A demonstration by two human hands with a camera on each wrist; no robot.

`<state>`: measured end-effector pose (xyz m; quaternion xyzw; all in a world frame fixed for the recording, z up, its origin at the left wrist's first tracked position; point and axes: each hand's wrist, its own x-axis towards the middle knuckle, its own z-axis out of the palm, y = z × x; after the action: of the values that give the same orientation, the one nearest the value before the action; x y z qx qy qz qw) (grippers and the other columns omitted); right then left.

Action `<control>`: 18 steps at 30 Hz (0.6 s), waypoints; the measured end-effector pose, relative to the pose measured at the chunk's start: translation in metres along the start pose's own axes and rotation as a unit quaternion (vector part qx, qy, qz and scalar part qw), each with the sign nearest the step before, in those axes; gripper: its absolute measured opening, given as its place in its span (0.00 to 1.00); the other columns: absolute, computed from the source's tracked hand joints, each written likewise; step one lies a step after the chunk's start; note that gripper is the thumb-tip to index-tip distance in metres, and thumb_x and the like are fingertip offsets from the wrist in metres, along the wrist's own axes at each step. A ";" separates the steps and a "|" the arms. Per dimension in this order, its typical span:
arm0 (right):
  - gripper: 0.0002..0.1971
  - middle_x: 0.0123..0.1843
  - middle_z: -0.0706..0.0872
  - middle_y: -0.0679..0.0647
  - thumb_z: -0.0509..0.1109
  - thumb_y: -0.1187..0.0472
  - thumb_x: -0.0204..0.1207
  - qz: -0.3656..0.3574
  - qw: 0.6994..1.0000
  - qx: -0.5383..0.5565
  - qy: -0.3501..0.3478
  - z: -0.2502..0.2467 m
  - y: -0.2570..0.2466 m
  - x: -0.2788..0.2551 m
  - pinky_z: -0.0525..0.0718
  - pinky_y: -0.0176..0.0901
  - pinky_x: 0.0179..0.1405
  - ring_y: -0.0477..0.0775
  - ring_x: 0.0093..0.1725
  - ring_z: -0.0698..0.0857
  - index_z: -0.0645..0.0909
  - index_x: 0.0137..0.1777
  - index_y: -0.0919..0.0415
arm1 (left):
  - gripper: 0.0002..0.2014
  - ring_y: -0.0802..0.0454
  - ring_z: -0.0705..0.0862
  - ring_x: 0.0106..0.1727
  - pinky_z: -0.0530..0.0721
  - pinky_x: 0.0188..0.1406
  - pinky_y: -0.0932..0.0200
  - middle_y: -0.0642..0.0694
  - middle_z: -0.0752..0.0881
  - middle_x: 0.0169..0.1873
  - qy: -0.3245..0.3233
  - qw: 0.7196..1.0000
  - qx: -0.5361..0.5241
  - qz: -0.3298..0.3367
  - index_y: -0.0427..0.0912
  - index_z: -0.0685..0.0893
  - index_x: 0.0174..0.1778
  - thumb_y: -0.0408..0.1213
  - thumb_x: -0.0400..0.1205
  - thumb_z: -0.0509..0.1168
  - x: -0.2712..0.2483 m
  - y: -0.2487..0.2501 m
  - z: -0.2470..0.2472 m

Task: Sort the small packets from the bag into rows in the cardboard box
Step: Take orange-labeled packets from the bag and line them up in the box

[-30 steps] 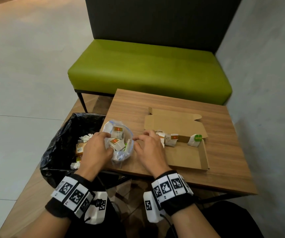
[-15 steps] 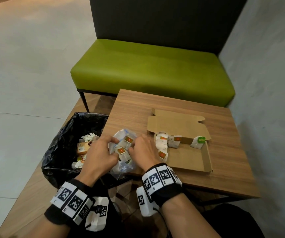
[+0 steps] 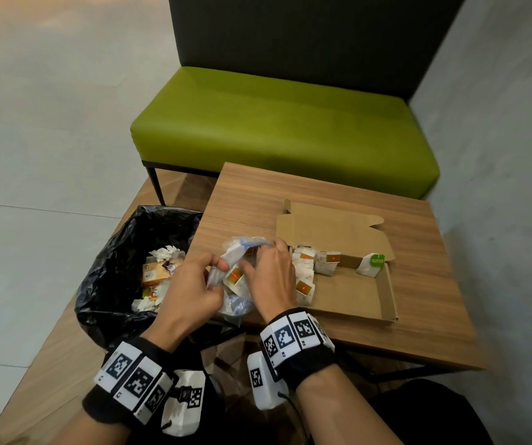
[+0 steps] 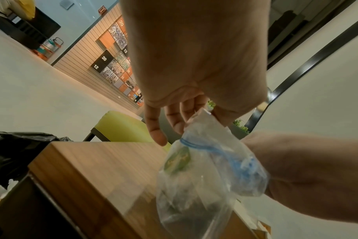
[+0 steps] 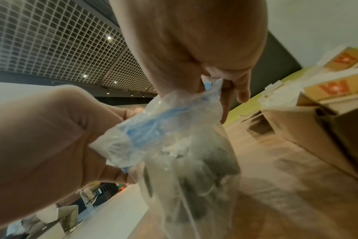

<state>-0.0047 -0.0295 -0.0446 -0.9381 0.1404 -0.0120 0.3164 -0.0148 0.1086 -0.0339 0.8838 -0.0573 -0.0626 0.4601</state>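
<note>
A clear zip bag [image 3: 237, 252] with a blue seal hangs over the table's front left corner, with a few small packets [image 3: 235, 277] inside. My left hand [image 3: 218, 268] pinches its left rim and my right hand [image 3: 266, 250] pinches the rim on the other side. In the left wrist view the left hand [image 4: 204, 116] holds the bag [image 4: 204, 169] by its top corner. The right wrist view has the right hand [image 5: 213, 85] gripping the bag [image 5: 184, 145] at the seal. The open cardboard box [image 3: 389, 293] holds several orange-labelled packets [image 3: 306, 261] at its left and one green-tagged packet [image 3: 372, 263] at the back right.
A black-lined waste bin [image 3: 123, 268] with wrappers and tissues stands just left of the wooden table [image 3: 418, 252]. A green bench [image 3: 274, 123] sits behind the table, and a grey wall runs along the right. The box lid [image 3: 328, 229] lies open towards the bench.
My right hand left the box's left edge and came to the bag. Both hands now hold the bag's rim, and the bag is lifted off the table.
</note>
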 end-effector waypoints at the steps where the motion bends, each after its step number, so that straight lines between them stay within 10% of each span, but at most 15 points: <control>1: 0.17 0.77 0.74 0.56 0.73 0.50 0.79 -0.004 1.000 0.012 -0.004 -0.001 0.001 0.000 0.78 0.51 0.71 0.57 0.73 0.76 0.85 0.61 0.60 | 0.19 0.58 0.81 0.29 0.80 0.24 0.58 0.50 0.84 0.33 0.006 1.000 -0.009 0.002 0.48 0.82 0.43 0.17 0.69 0.65 0.000 -0.001 -0.001; 18: 0.19 0.78 0.71 0.49 0.80 0.44 0.71 0.040 0.996 0.065 -0.037 -0.006 0.006 0.000 0.72 0.58 0.74 0.55 0.77 0.71 0.87 0.57 0.51 | 0.20 0.38 0.86 0.36 0.86 0.30 0.37 0.43 0.87 0.40 0.027 0.996 -0.088 -0.008 0.46 0.83 0.48 0.16 0.71 0.64 0.000 -0.009 0.001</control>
<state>-0.0072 -0.0372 -0.0435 -0.9090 0.1651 0.0261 0.3818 -0.0144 0.1123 -0.0419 0.8419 -0.0316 -0.0470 0.5367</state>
